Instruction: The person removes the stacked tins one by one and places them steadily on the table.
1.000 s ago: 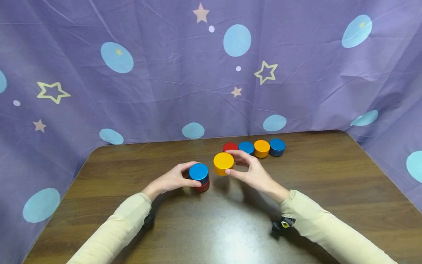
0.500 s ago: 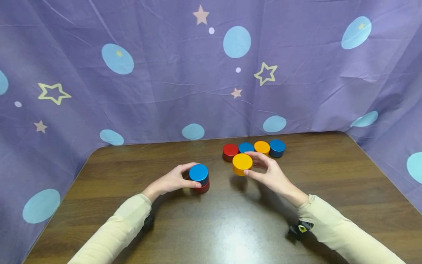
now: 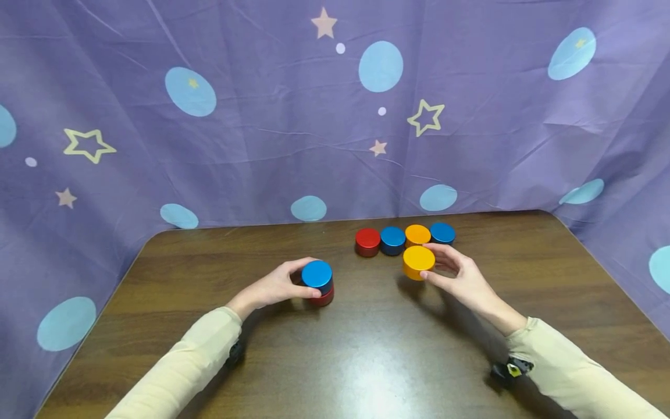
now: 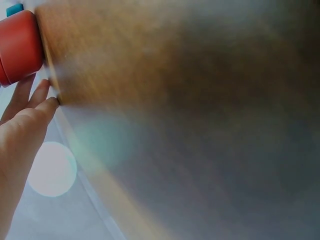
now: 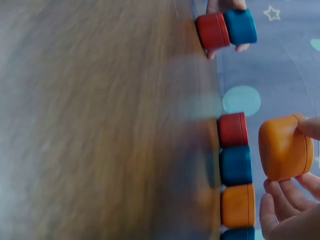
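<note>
Head view: Noted left hand (image 3: pixel 277 284) bent round the upper blue cylinder (image 3: pixel 317 274), stacked on the lower red cylinder (image 3: pixel 323 298) on the wood-grain table (image 3: pixel 293 361). Recorded left grip as closed to about the width of the stack, thumb across the near side at the foot of the blue. Noted right hand (image 3: pixel 466 282) pinching the held yellow cylinder (image 3: pixel 419 260) between thumb and fingers, clear of the table, with shadow below. Placed it to the right of the stack and well apart from it. Logged a side-by-side row near the far edge, left to right: row red cylinder (image 3: pixel 368 242), near-left blue cylinder (image 3: pixel 392 240), row yellow cylinder (image 3: pixel 418 233), end blue cylinder (image 3: pixel 442 232). Recorded purple curtain (image 3: pixel 251 134) behind, printed with stars and ovals.

Left wrist view: Located lower red cylinder at upper left, cut off by the frame, with fingers of the left hand just beneath. Could not identify the small blue patch (image 4: pixel 15 9) beside it.

Right wrist view: Saw held yellow cylinder, more orange here, between thumb and fingers, apart from the row. Observed left-hand fingers on opposite sides of the stack at top.
</note>
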`<state>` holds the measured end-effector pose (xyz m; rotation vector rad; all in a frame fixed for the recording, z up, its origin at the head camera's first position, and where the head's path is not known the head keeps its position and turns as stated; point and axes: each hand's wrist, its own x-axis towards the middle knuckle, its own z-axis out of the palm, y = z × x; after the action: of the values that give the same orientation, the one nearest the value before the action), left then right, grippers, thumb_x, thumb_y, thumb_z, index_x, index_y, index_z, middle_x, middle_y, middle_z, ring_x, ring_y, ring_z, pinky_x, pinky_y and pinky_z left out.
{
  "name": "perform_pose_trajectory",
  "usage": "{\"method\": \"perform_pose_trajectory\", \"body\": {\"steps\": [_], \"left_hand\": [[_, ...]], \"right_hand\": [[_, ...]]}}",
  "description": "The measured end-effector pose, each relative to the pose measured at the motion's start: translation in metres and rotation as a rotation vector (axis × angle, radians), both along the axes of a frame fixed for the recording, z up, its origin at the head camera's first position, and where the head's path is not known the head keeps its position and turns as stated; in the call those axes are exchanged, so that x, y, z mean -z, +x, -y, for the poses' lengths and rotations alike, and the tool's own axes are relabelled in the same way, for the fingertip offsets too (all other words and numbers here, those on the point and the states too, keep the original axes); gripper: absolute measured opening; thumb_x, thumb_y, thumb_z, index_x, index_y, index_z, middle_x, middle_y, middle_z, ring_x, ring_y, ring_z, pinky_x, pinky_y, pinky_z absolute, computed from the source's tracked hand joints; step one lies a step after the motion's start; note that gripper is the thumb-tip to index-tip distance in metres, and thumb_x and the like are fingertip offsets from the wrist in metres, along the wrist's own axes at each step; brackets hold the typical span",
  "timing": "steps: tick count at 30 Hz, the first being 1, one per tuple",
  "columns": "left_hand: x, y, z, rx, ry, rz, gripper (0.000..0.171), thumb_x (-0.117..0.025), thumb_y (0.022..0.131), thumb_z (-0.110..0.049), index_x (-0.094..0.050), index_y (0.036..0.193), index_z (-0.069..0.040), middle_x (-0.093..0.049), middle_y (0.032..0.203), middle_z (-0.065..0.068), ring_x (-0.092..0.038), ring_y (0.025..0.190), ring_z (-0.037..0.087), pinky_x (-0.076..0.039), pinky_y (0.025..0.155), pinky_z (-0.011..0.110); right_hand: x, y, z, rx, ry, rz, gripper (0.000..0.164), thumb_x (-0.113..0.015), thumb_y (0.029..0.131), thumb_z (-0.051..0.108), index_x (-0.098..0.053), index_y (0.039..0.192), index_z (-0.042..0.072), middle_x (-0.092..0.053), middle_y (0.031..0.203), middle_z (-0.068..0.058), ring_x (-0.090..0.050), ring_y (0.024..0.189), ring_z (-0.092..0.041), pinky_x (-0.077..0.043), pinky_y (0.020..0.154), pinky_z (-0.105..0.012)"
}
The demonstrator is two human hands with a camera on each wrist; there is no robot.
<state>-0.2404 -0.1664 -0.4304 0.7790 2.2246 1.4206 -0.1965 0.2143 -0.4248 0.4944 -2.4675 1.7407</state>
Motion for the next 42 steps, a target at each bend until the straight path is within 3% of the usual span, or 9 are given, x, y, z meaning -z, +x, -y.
{"method": "perform_pose_trajectory", "body": {"steps": [19, 26, 35, 42], "left_hand": [[-0.001, 0.0, -0.001, -0.016, -0.018, -0.007, 0.062, -0.077, 0.084, -0.019, -0.05, 0.138, -0.005, -0.057, 0.129, 0.01, -0.05, 0.116, 0.025, -0.038, 0.099, 0.044], [-0.001, 0.0, -0.001, -0.012, -0.016, -0.025, 0.061, -0.077, 0.083, -0.02, -0.051, 0.136, -0.005, -0.057, 0.127, 0.01, -0.05, 0.116, 0.024, -0.037, 0.1, 0.044], [-0.001, 0.0, -0.001, -0.009, -0.01, -0.033, 0.061, -0.078, 0.082, -0.016, -0.052, 0.136, -0.004, -0.059, 0.125, 0.009, -0.051, 0.115, 0.023, -0.037, 0.1, 0.043], [0.0, 0.0, 0.0, -0.011, -0.005, -0.028, 0.062, -0.079, 0.082, -0.017, -0.052, 0.136, -0.004, -0.059, 0.126, 0.009, -0.051, 0.115, 0.024, -0.037, 0.1, 0.043]], "right_hand": [[0.001, 0.002, -0.05, 0.147, 0.014, 0.018, 0.055, -0.069, 0.088, 0.001, -0.043, 0.136, -0.009, -0.049, 0.131, -0.032, -0.054, 0.102, 0.007, -0.045, 0.083, -0.012], [0.004, -0.001, -0.062, 0.208, 0.035, 0.042, 0.057, -0.069, 0.089, 0.003, -0.041, 0.136, -0.01, -0.051, 0.129, -0.027, -0.054, 0.099, 0.008, -0.046, 0.081, -0.012], [0.009, -0.013, -0.071, 0.268, 0.054, 0.036, 0.057, -0.07, 0.088, 0.003, -0.04, 0.134, -0.012, -0.049, 0.128, -0.032, -0.053, 0.095, 0.01, -0.045, 0.08, -0.009], [0.014, -0.024, -0.078, 0.317, 0.094, 0.079, 0.059, -0.069, 0.088, 0.003, -0.036, 0.135, -0.013, -0.046, 0.13, -0.037, -0.048, 0.092, 0.011, -0.042, 0.078, -0.006]]}}
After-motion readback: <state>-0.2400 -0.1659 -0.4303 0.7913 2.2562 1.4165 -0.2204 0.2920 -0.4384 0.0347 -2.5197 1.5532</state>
